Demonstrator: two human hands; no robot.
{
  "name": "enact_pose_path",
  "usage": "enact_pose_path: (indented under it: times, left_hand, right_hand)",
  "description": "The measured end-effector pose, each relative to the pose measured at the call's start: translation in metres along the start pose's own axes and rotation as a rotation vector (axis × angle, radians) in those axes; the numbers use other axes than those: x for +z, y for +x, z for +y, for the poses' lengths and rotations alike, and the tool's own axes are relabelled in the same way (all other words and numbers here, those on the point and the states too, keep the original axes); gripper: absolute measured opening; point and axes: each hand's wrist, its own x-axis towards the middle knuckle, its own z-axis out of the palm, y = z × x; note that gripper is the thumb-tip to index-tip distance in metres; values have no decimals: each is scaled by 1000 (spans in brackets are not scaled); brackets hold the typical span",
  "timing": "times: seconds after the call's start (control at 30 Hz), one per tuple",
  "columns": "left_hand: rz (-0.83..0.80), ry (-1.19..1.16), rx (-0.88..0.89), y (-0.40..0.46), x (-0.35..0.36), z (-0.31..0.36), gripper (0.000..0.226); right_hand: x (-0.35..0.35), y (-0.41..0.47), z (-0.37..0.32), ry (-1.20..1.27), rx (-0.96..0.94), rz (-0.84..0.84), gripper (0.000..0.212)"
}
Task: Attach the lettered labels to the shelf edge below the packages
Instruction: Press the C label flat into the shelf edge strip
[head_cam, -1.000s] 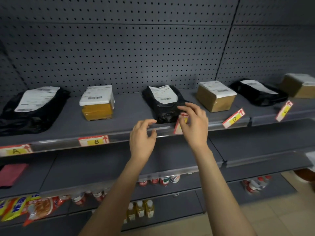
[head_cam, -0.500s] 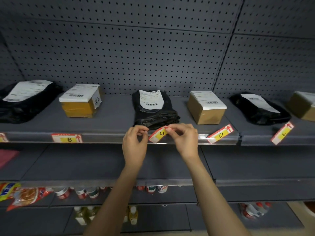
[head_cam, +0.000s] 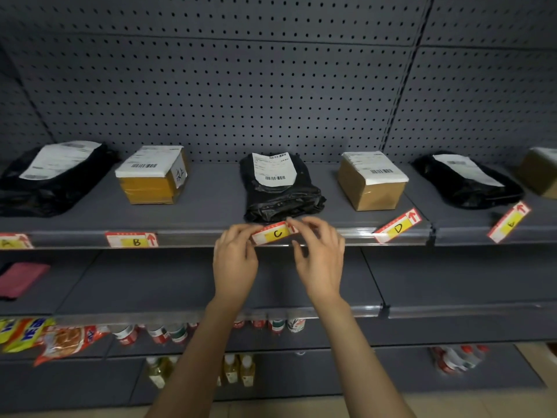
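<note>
1. The left hand [head_cam: 233, 260] pinches the left end of the C label [head_cam: 275, 233].
2. The right hand [head_cam: 319, 257] pinches its right end.
3. The C label sits a bit tilted at the shelf edge [head_cam: 193, 240], just below the black bag [head_cam: 280, 191].
4. The B label [head_cam: 132, 240] lies flat on the edge.
5. The D label [head_cam: 397, 227] leans crooked.

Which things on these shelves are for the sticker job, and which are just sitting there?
For the job:
- label C, held at its ends by the left hand and right hand
- labels A, B, D, E
- shelf edge
- black package above C

Just sitting there:
- pink cloth
- snack bags
- bottles
</note>
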Motion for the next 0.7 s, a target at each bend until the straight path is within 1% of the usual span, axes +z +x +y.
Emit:
enact_pose_path:
  times: [0.03,0.1,0.23,0.3,0.43,0.5,0.57,0.63,0.7]
  left_hand:
    - [-18,20,15,0,-1,-1,45]
    - [-62,58,57,-1,-4,-2,51]
    - [-95,71,115,-1,-3,-2,54]
    - [-96,68,123,0,-1,-1,53]
    - [-98,58,134,-1,3,4,47]
    - [-89,73,102,1,4,8,39]
    - [-61,82,40,3,4,14,31]
    - [-36,44,1,5,4,23,33]
    - [-30,-30,-6,9,9,38,36]
  right_hand:
    - [2,-2,-3,-27,-34,-23,54]
    - [5,-5,-5,-61,-45,-58,56]
    - [4,-5,0,-72,1,-33,51]
    - [3,-8,6,-53,16,-24,51]
    - [1,-15,13,-68,46,-64,60]
    - [-2,-14,14,-58,29,-71,57]
    - [-6,-10,16,-9,29,-42,49]
    - [-17,-6,23,39,65,22,45]
    - [-32,-1,37,56,99,96,46]
